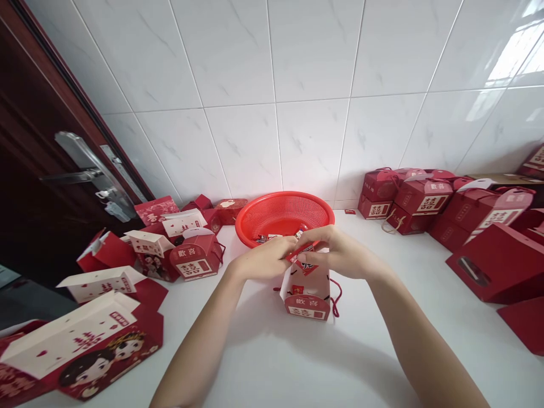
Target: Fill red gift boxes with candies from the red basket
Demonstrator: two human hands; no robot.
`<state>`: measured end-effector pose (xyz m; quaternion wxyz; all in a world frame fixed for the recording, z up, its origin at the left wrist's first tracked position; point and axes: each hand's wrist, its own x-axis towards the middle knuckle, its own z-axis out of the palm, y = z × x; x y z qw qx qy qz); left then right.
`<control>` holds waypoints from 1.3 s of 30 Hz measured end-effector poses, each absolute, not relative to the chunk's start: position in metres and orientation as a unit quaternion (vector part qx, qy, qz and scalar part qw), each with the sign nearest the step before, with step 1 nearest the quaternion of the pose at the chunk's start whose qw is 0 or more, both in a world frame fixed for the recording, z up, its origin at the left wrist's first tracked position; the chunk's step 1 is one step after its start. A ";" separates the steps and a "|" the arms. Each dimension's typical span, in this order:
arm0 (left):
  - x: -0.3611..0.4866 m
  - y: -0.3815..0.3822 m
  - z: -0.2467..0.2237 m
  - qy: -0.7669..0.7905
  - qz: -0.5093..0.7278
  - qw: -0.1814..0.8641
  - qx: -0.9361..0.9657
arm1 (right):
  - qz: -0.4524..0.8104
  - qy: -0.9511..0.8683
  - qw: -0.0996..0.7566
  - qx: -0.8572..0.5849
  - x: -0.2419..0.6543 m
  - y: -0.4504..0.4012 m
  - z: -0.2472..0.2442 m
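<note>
Our left grip (pixel 270 258) and right grip (pixel 338 252) pinch a small, red wrapped packet (pixel 301 251) between them, above the open red cardboard box with a white interior (pixel 308 307). The box already holds a little red square packet (pixel 297 289) but stands unclosed. Beyond, loose packets (pixel 274 236) lie in the round orange-red mesh basket (pixel 284 209), while the white desk (pixel 272 362) leaves us room at the front and sides.

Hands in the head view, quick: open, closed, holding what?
Left hand: closed, fingertips at the edge of a red packet.
Right hand: closed, apparently pinching the same red packet.
</note>
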<state>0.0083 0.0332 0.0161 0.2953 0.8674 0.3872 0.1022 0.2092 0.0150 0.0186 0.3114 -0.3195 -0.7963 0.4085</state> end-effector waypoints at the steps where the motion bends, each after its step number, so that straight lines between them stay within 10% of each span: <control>1: 0.007 0.033 0.018 0.382 0.098 0.292 0.871 | 0.394 -0.803 0.303 -0.329 0.209 0.016 0.018; 20: 0.000 0.037 0.023 0.376 0.098 0.284 0.876 | 0.170 -0.847 0.153 -0.481 0.197 0.009 0.017; 30: 0.002 0.033 0.024 0.430 0.058 0.269 0.860 | 0.165 -0.813 0.237 -0.506 0.215 0.001 0.027; 39: 0.017 0.028 0.013 0.455 0.060 0.242 0.855 | 0.141 -0.829 0.060 -0.539 0.208 -0.004 0.024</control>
